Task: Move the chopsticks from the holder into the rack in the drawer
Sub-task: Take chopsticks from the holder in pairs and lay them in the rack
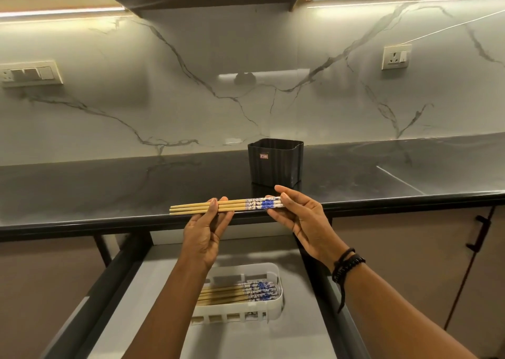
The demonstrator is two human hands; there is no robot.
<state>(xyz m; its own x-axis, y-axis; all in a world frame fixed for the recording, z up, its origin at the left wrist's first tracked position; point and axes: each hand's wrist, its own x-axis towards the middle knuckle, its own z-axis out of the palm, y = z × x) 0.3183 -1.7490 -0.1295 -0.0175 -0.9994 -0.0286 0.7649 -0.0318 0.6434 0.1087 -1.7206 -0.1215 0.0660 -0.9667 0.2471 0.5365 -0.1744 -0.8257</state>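
A bundle of wooden chopsticks (235,205) with blue-and-white patterned ends lies level between both hands, above the counter's front edge. My left hand (203,235) pinches the plain tips. My right hand (303,222) grips the patterned ends. Behind them a black ribbed holder (274,163) stands on the dark counter, and no chopsticks rise above its rim. Below, in the open drawer (153,276), a white plastic rack (269,304) holds several more chopsticks (246,291) lying flat, patterned ends to the right. My left forearm covers the rack's left part.
The dark glossy counter (109,194) runs across the view, backed by a marble wall with sockets (396,56). The drawer's black side rails (328,290) flank the rack. A cabinet door with a black handle (479,233) is at the right.
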